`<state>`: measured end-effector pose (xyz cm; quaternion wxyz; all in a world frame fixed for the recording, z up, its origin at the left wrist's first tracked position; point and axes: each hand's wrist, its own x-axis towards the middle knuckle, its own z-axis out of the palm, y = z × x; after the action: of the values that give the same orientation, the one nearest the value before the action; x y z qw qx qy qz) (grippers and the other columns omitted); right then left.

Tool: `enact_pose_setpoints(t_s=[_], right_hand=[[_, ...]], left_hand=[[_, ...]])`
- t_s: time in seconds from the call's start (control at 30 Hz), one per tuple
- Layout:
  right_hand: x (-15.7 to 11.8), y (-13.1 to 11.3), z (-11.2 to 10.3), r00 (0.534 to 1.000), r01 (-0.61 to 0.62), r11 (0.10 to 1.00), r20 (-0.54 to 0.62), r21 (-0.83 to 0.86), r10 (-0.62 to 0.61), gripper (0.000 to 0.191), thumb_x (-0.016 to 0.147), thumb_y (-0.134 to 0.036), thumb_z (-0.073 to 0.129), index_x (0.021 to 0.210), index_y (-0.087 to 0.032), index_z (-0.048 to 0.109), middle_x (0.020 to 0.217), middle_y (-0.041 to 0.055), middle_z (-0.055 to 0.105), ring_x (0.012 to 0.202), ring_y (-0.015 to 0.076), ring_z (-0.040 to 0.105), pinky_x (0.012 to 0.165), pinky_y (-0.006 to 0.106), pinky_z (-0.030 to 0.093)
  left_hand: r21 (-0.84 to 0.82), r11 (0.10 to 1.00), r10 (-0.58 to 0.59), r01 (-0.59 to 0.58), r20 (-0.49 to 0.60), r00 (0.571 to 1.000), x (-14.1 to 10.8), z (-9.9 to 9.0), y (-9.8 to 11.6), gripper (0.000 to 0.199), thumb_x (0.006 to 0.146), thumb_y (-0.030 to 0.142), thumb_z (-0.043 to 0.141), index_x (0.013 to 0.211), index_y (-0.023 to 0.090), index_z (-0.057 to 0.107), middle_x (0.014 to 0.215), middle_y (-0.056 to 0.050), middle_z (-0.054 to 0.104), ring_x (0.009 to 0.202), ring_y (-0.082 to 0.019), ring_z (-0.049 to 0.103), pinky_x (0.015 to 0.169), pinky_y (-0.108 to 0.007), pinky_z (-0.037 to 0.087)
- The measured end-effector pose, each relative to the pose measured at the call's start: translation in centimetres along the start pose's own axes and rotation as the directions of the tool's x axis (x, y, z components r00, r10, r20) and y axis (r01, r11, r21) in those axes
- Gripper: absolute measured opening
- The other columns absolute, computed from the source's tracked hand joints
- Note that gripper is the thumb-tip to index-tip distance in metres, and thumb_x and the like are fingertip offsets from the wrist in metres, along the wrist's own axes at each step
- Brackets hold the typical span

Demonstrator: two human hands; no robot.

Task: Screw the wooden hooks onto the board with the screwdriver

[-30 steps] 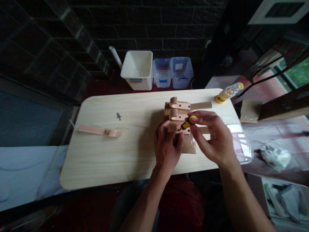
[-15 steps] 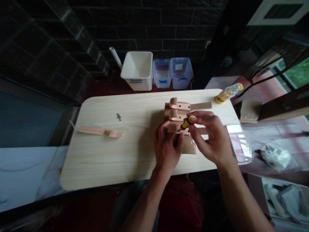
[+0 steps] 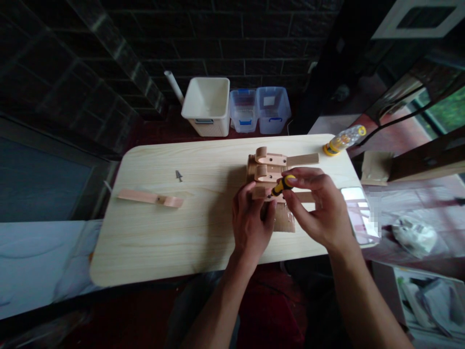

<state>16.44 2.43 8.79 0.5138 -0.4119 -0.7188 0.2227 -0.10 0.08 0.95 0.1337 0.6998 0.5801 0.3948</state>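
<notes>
Pinched between the thumb and fingers of my right hand (image 3: pixel 315 206) is a short yellow-and-black screwdriver (image 3: pixel 282 184). Its tip points down and left at a screw in the nearest wooden hook strip (image 3: pixel 259 193). My left hand (image 3: pixel 253 218) grips that strip and the wooden block (image 3: pixel 284 220) under it, thumb on the near side, fingers at the left. Two more wooden hooks (image 3: pixel 271 158) with dark screws lie across the block farther back. A loose wooden hook strip (image 3: pixel 150 198) and a few screws (image 3: pixel 178 176) rest on the table to the left.
On the light wood table (image 3: pixel 156 247), a clear bottle-shaped container with yellow ends (image 3: pixel 343 140) stands at the back right. A phone (image 3: pixel 359 213) lies by the right edge. Beyond the table are a cream bin (image 3: pixel 207 99) and two clear plastic boxes (image 3: pixel 273 109).
The screwdriver and my right fingers have shifted very slightly. My left hand and the wooden pieces stay in place.
</notes>
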Motion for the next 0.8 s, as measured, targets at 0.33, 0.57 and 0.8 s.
enact_pose_setpoints(t_s=[0.33,0.57,0.8], right_hand=[[-0.09,-0.24,-0.15,1.0,-0.001,0.999,0.003,0.039,0.001,0.034,0.103,-0.008,0.07,0.129,-0.031,0.071,0.133,0.0074,0.078,0.129,0.0258,0.077,0.106,0.048,0.067],[0.05,-0.05,0.08,1.0,0.002,1.0,-0.015,0.012,-0.002,0.029,0.102,-0.013,0.072,0.125,-0.031,0.069,0.128,0.0074,0.077,0.125,0.0272,0.077,0.104,0.052,0.069],[-0.24,-0.24,-0.06,1.0,-0.008,0.999,0.004,0.031,0.008,0.033,0.103,-0.01,0.07,0.128,-0.031,0.069,0.135,0.0079,0.076,0.132,0.0278,0.076,0.106,0.052,0.068]], left_hand=[[-0.011,1.0,0.003,-0.003,-0.012,1.0,0.05,0.01,0.13,0.028,0.11,0.032,0.069,0.137,0.027,0.073,0.156,-0.015,0.061,0.147,-0.034,0.059,0.123,-0.056,0.056],[0.0,1.0,0.003,-0.003,-0.001,1.0,-0.03,0.07,-0.02,0.03,0.109,0.031,0.07,0.139,0.027,0.072,0.158,-0.015,0.06,0.148,-0.034,0.058,0.123,-0.057,0.055],[-0.011,1.0,0.003,-0.003,-0.01,1.0,0.07,-0.04,0.1,0.027,0.109,0.031,0.069,0.136,0.027,0.073,0.157,-0.015,0.062,0.148,-0.034,0.058,0.123,-0.057,0.055]])
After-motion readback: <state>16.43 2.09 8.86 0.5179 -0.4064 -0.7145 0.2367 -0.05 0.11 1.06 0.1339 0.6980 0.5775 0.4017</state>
